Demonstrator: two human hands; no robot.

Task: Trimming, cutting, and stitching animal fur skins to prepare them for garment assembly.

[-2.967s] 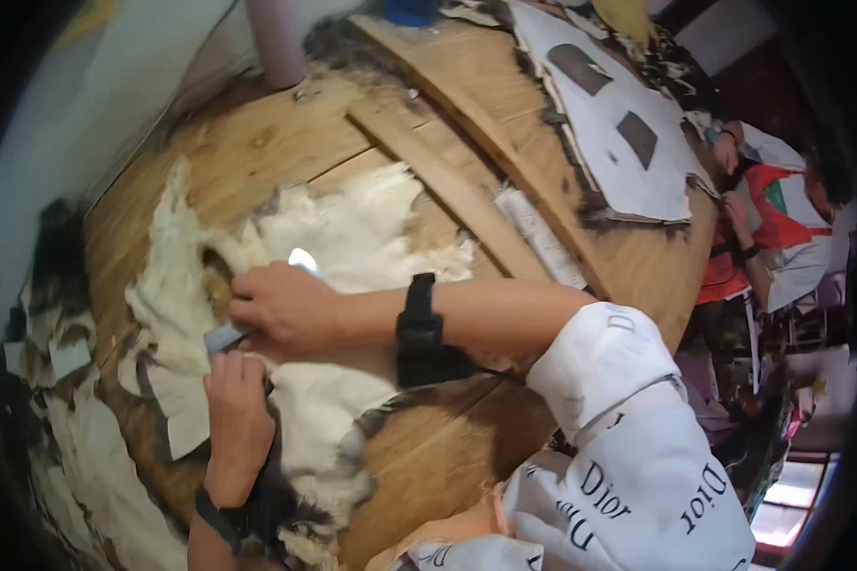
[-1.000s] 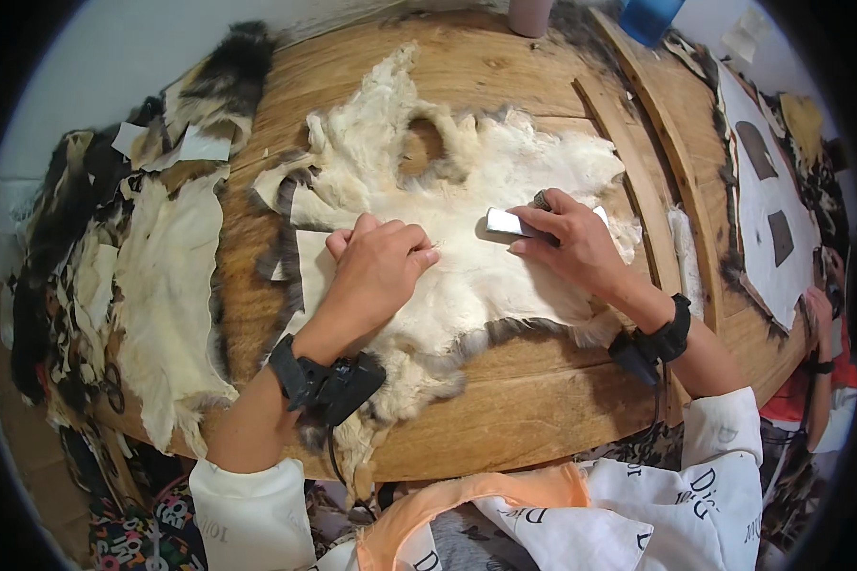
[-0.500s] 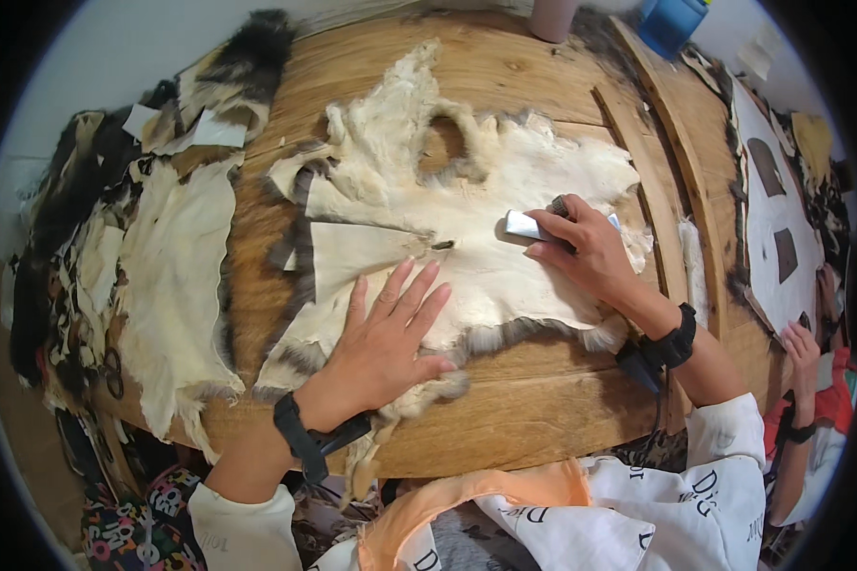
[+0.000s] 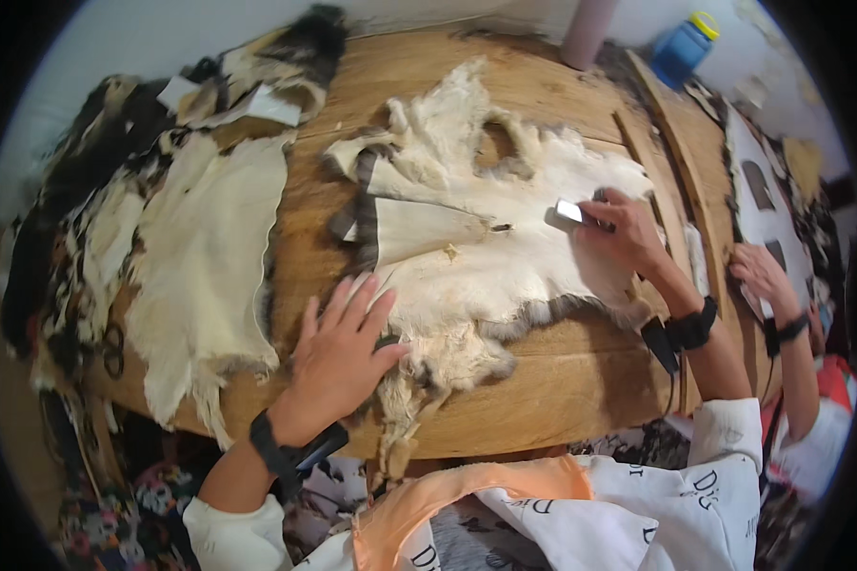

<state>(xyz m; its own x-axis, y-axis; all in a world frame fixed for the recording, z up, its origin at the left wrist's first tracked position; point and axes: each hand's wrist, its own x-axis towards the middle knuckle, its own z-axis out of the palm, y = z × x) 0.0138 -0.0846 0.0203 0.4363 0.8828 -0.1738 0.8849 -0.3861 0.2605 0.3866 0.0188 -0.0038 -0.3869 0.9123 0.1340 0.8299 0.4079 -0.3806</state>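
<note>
A pale animal pelt (image 4: pixel 457 285) lies skin side up on the wooden table, with grey-brown fur along its edges, a large hole near the top and a small slit in the middle. My right hand (image 4: pixel 630 233) grips a small flat silver tool with a dark part (image 4: pixel 569 211) over the pelt's right side; its exact kind is unclear. My left hand (image 4: pixel 343 347) is spread with its palm down at the pelt's lower left edge, holding nothing. Whether it touches the fur there is hard to tell.
Another pale pelt (image 4: pixel 205 257) lies at left beside dark fur scraps and scissors (image 4: pixel 113 350). Wooden strips (image 4: pixel 671 133) run along the right. A pink cup (image 4: pixel 586 38) and blue bottle (image 4: pixel 684 52) stand behind. A co-worker's hand (image 4: pixel 769 276) is beside a white sheet (image 4: pixel 757 205).
My left hand has come off the pelt's middle toward its lower left edge. My right hand still holds the tool over the right side. The co-worker's hand has come further in.
</note>
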